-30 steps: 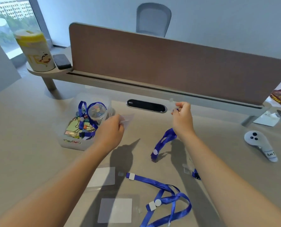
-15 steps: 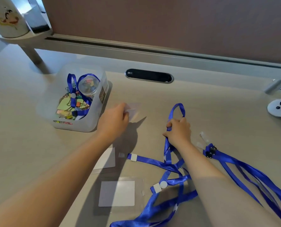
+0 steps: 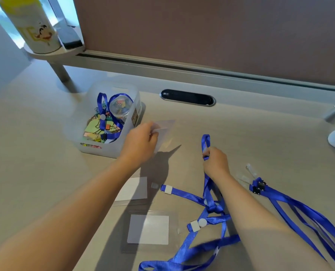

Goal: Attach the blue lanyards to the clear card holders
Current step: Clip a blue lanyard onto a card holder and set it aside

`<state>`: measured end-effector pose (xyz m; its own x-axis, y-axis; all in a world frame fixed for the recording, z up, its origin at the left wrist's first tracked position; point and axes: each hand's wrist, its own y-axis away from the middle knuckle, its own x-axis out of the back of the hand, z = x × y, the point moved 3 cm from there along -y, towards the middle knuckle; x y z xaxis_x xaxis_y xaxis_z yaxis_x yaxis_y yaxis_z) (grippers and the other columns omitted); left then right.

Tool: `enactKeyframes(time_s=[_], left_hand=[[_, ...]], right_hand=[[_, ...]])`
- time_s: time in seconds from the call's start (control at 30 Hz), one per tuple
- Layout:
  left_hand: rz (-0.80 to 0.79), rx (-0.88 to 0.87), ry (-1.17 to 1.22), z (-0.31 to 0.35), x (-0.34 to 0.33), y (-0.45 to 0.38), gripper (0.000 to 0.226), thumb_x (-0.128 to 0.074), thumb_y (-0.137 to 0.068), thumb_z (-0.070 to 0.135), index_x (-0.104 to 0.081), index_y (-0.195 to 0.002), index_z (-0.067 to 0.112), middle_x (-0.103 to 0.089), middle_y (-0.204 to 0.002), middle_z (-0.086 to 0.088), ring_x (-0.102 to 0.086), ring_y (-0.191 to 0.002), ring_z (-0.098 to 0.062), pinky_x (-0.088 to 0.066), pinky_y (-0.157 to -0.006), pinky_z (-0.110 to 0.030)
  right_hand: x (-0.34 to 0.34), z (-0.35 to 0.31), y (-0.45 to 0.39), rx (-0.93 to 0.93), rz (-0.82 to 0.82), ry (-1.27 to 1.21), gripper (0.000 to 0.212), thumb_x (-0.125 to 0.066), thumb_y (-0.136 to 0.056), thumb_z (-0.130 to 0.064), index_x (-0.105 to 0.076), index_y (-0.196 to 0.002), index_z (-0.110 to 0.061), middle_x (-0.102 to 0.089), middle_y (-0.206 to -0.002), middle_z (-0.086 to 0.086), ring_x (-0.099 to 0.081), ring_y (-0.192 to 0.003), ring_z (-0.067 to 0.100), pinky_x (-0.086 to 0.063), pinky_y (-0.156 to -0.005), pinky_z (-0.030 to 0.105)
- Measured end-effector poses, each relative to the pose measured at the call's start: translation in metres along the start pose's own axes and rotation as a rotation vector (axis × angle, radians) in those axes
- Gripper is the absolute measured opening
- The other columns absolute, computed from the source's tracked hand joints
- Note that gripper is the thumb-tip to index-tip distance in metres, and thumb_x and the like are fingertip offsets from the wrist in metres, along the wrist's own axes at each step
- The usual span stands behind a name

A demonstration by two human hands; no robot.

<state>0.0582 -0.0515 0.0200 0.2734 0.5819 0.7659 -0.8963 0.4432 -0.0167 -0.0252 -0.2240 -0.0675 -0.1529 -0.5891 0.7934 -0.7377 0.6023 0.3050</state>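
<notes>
Holding a clear holder [image 3: 163,132] pinched in your left hand [image 3: 141,142] just right of the bin [image 3: 108,122], you have your right hand [image 3: 215,163] closed on a lanyard [image 3: 205,142] loop farther right. They are apart, so this pair is not yet joined. Nearer you than the bin, two more holders [image 3: 148,229] lie flat beside loose lanyards [image 3: 211,222]; I can't tell if those are clipped together. More straps [image 3: 299,208] trail far right. Most work looks left.
</notes>
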Motion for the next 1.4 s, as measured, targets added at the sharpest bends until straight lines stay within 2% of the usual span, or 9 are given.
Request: enactKeyframes(time_s=[0.1, 0.17, 0.27, 0.6, 0.73, 0.87, 1.07, 1.2, 1.4], left_hand=[[0.090, 0.011, 0.050, 0.002, 0.025, 0.001, 0.023, -0.043, -0.093, 0.014, -0.057, -0.110, 0.006, -0.060, -0.095, -0.007, -0.049, -0.081, -0.014, -0.037, -0.063, -0.021], [0.154, 0.020, 0.089, 0.001, 0.045, 0.003, 0.022, -0.043, -0.093, 0.015, -0.058, -0.107, 0.007, -0.056, -0.088, -0.002, -0.047, -0.072, -0.011, -0.033, -0.056, -0.017], [0.259, 0.050, 0.116, -0.006, 0.084, 0.005, 0.020, -0.042, -0.094, 0.015, -0.059, -0.102, 0.007, -0.053, -0.088, -0.001, -0.045, -0.073, -0.015, -0.033, -0.052, -0.017], [0.386, 0.199, 0.077, -0.080, 0.181, 0.002, 0.022, -0.041, -0.093, 0.013, -0.059, -0.104, 0.006, -0.064, -0.104, -0.015, -0.048, -0.083, -0.018, -0.035, -0.068, -0.029], [0.387, 0.202, 0.096, -0.106, 0.199, -0.004, 0.022, -0.041, -0.092, 0.010, -0.060, -0.103, 0.004, -0.063, -0.105, -0.016, -0.047, -0.084, -0.017, -0.034, -0.069, -0.028], [0.376, 0.196, 0.113, -0.125, 0.206, -0.010, 0.024, -0.038, -0.091, 0.004, -0.058, -0.104, 0.002, -0.060, -0.108, -0.017, -0.044, -0.086, -0.016, -0.033, -0.072, -0.027], [0.349, 0.181, 0.110, -0.138, 0.199, -0.013, 0.026, -0.038, -0.089, 0.001, -0.059, -0.106, 0.001, -0.062, -0.111, -0.020, -0.047, -0.088, -0.019, -0.033, -0.074, -0.026], [0.313, 0.136, 0.082, -0.126, 0.187, -0.015, 0.027, -0.037, -0.090, 0.001, -0.058, -0.106, 0.000, -0.062, -0.109, -0.021, -0.054, -0.097, -0.031, -0.036, -0.073, -0.028], [0.254, -0.042, 0.059, -0.066, 0.149, -0.017, 0.024, -0.039, -0.092, 0.006, -0.056, -0.108, 0.001, -0.061, -0.107, -0.019, -0.048, -0.087, -0.020, -0.041, -0.073, -0.033]], right_hand=[[0.019, -0.031, 0.007, 0.053, 0.008, -0.070, 0.031, -0.033, -0.072, 0.018, -0.040, -0.055, -0.007, -0.042, -0.064, 0.011, -0.033, -0.074, 0.023, -0.023, -0.051, 0.026], [0.034, -0.060, 0.012, 0.108, 0.022, -0.154, 0.028, -0.034, -0.077, 0.017, -0.060, -0.081, 0.006, -0.051, -0.077, 0.014, -0.041, -0.080, 0.031, -0.035, -0.061, 0.030], [0.050, -0.110, 0.019, 0.168, 0.060, -0.353, 0.039, -0.035, -0.082, 0.014, -0.056, -0.113, 0.001, -0.057, -0.122, 0.015, -0.052, -0.102, 0.030, -0.041, -0.067, 0.028], [0.025, -0.266, 0.029, 0.422, 0.149, -0.566, 0.031, -0.035, -0.090, 0.007, -0.051, -0.112, -0.005, -0.054, -0.125, 0.014, -0.046, -0.092, 0.015, -0.036, -0.052, 0.008], [-0.002, -0.301, 0.023, 0.492, 0.206, -0.523, 0.028, -0.035, -0.090, 0.007, -0.052, -0.111, -0.002, -0.052, -0.125, 0.016, -0.045, -0.097, 0.015, -0.035, -0.061, 0.015], [-0.037, -0.305, 0.013, 0.500, 0.173, -0.288, 0.030, -0.036, -0.089, 0.007, -0.054, -0.112, -0.001, -0.050, -0.123, 0.015, -0.049, -0.108, 0.024, -0.032, -0.077, 0.018], [-0.068, -0.277, 0.014, 0.460, -0.253, 0.361, 0.032, -0.047, -0.091, -0.003, -0.059, -0.120, -0.001, -0.057, -0.126, 0.018, -0.053, -0.114, 0.034, -0.045, -0.093, 0.035], [-0.048, -0.258, 0.020, 0.411, -0.219, 0.297, 0.039, -0.044, -0.090, -0.002, -0.055, -0.126, -0.012, -0.051, -0.132, 0.018, -0.054, -0.113, 0.034, -0.043, -0.086, 0.032], [0.013, -0.194, 0.035, 0.336, -0.071, 0.178, 0.032, -0.045, -0.091, -0.008, -0.059, -0.120, -0.008, -0.058, -0.130, 0.011, -0.053, -0.119, 0.027, -0.041, -0.099, 0.035]])
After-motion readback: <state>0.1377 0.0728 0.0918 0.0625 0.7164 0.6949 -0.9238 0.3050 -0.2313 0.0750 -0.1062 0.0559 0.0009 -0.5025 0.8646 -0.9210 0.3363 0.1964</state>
